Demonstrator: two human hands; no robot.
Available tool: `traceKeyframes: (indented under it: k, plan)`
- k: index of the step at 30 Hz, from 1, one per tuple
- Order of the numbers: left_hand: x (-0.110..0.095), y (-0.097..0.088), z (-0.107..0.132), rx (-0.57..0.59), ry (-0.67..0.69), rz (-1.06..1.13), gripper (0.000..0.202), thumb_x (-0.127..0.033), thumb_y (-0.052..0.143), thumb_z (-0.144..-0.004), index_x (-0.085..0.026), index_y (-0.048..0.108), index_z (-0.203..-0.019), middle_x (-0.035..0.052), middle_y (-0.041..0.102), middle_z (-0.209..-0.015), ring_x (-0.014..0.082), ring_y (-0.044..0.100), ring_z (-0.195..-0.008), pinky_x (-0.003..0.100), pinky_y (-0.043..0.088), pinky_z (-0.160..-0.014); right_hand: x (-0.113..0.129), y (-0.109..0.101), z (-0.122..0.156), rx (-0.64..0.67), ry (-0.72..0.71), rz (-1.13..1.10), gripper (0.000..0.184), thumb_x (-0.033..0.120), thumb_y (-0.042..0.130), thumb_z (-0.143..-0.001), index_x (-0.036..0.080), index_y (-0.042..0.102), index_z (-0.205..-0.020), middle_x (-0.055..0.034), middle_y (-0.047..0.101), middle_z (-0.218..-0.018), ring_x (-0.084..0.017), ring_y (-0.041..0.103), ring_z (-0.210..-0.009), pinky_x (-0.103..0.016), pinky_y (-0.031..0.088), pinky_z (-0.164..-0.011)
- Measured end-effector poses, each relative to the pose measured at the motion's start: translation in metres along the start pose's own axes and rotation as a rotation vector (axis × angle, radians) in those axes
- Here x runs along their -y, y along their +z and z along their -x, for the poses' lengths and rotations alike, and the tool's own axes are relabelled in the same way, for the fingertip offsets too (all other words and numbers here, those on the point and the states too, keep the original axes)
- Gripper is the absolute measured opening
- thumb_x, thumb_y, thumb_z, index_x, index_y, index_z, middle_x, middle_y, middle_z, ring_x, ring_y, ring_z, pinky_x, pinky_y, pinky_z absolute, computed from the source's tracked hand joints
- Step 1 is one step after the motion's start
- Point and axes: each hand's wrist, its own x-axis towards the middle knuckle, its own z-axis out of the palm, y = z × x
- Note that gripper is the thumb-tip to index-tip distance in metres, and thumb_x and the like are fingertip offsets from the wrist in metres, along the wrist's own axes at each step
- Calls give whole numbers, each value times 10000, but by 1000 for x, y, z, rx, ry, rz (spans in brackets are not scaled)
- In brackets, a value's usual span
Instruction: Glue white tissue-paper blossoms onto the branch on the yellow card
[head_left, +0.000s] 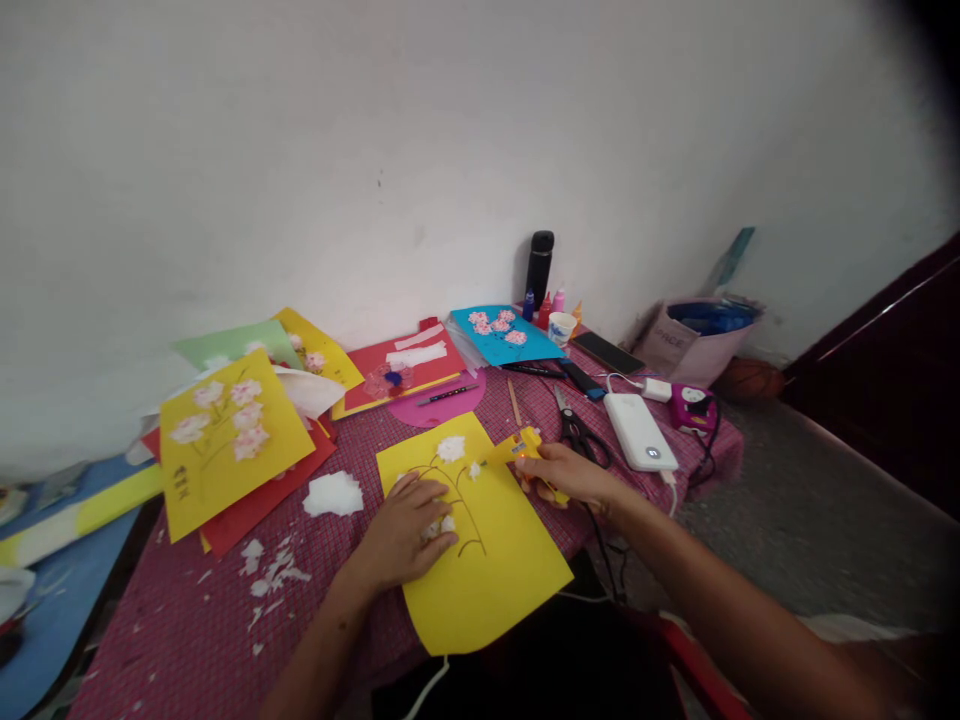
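Observation:
A yellow paper sheet [487,560] with a drawn brown branch and a white tissue flower [451,448] lies at the table's near edge. My left hand [405,530] rests on the sheet, fingers pressed down on a small white tissue piece [442,525]. My right hand [566,475] is closed round a yellow glue gun [517,448], whose nozzle points left at a small white bit on the branch. The gun's cord runs down off the table edge.
Black scissors [576,430], a white power bank [639,430], a phone [607,352], a black bottle [538,268] and small paint bottles sit to the right and back. Finished flower sheets [225,440], coloured papers and tissue scraps [334,493] cover the left. The wall stands close behind.

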Motion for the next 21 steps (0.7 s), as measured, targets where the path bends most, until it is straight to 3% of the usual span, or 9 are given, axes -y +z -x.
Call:
traceKeyframes:
  k: [5, 21]
  plan:
    - [0, 0, 0, 10, 0, -11, 278, -386, 621, -894, -262, 659, -1140, 81, 644, -1285, 267, 574, -1229, 568, 306, -1165, -2, -1, -1, -5, -13, 128, 364, 486, 562, -894, 167, 588, -720, 59, 483, -460, -68, 397, -344, -194, 296, -349]
    - [0, 2, -5, 22, 12, -86, 237, -331, 598, -900, -261, 669, -1116, 75, 664, -1257, 267, 596, -1204, 575, 320, -1155, 4, -13, 2, 58, -57, 234, 441, 589, 536, -905, 180, 562, -740, 55, 488, -506, -75, 415, -395, -199, 296, -369]
